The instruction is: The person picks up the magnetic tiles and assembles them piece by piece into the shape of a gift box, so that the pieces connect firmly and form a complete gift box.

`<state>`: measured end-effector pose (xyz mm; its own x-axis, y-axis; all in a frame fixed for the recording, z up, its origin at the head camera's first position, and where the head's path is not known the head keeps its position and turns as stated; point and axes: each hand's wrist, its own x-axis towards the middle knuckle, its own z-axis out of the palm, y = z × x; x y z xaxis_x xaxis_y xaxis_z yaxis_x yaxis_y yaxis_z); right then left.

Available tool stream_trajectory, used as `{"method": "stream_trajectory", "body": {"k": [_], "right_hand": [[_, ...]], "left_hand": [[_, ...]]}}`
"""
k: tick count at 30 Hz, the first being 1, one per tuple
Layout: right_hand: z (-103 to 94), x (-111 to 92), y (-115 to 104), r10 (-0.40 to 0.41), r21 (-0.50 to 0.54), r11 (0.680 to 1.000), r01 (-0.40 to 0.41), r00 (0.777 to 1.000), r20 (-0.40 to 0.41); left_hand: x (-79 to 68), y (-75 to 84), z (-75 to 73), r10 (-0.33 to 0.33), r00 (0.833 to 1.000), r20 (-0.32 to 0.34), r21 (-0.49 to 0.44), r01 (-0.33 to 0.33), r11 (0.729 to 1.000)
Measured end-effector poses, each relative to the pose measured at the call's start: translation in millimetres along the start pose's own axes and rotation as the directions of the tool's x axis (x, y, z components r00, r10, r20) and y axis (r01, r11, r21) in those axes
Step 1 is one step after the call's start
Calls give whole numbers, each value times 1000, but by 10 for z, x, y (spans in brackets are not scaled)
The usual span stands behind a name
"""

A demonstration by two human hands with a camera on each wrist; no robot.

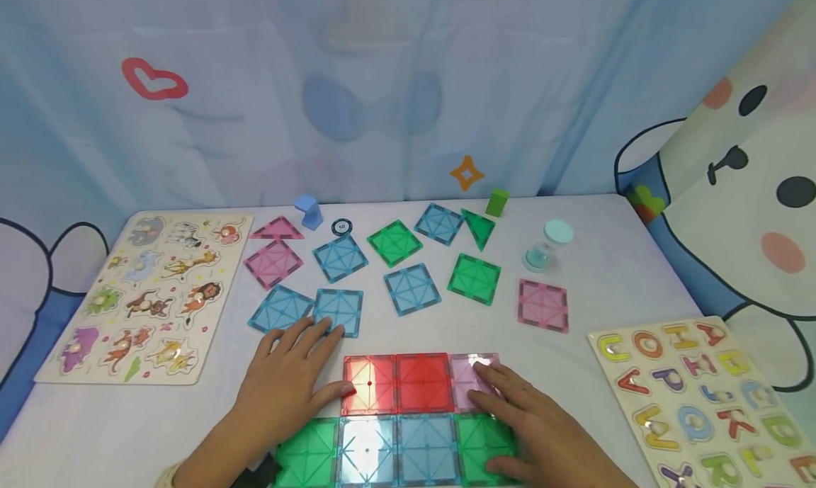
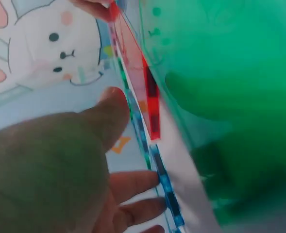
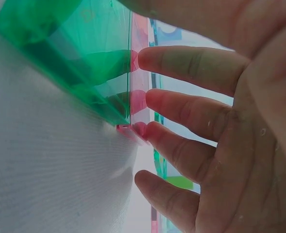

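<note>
In the head view my left hand [image 1: 287, 382] lies with fingers spread. Its fingertips touch the near edge of a blue square tile [image 1: 340, 308], and the thumb tip is at the left edge of a red square tile [image 1: 368, 385]. My right hand [image 1: 535, 417] rests its straight fingers on a pink square tile [image 1: 462, 375] and its thumb near a green square tile [image 1: 483, 442]. A second red tile [image 1: 423, 383] sits between the red and pink ones. Below that row, another green tile [image 1: 306, 449] and two blue tiles [image 1: 428, 447] join the right green one.
Several loose magnetic tiles, among them a green square [image 1: 474, 279] and a pink square [image 1: 542, 305], lie beyond the hands. An animal puzzle board [image 1: 210, 346] is at left, a letter board [image 1: 627, 375] at right. Small blocks [image 1: 497, 202] and a clear-and-teal toy [image 1: 538, 256] stand farther back.
</note>
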<state>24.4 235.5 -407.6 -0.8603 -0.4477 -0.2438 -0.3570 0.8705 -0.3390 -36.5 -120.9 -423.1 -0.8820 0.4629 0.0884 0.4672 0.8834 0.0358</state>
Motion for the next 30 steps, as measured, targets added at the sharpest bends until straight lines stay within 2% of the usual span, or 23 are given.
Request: {"method": "stream_trajectory", "body": {"k": [5, 11, 15, 19, 22, 24, 27, 30], "right_hand": [[-11, -7, 1, 7, -16, 1000, -7, 1000, -2], [-14, 1, 4, -9, -25, 1000, 9, 1000, -3], [-14, 14, -3, -6, -22, 1000, 6, 1000, 7], [-18, 19, -11, 7, -17, 1000, -6, 1000, 18], [-19, 22, -13, 13, -13, 1000, -13, 1000, 18], [-18, 25, -17, 17, -12, 1000, -17, 1000, 19], [-35, 42, -50, 30, -23, 999, -29, 999, 38], [-68, 57, -94, 40, -40, 998, -38, 997, 61]], "left_hand": [[-251, -15, -6, -55, 998, 7, 3, 55, 998], [-521, 77, -73, -95, 995, 19, -4, 95, 995], [-675, 175, -99, -74, 997, 22, -2, 74, 997], [-724, 208, -124, -41, 999, 13, -36, 41, 998], [-697, 112, -151, -63, 998, 10, -96, 63, 993], [-674, 4, -176, -104, 994, 26, -118, 107, 987], [-664, -173, -196, -158, 986, 55, -110, 163, 980], [-671, -285, -174, -173, 982, 79, -82, 179, 980]]}}
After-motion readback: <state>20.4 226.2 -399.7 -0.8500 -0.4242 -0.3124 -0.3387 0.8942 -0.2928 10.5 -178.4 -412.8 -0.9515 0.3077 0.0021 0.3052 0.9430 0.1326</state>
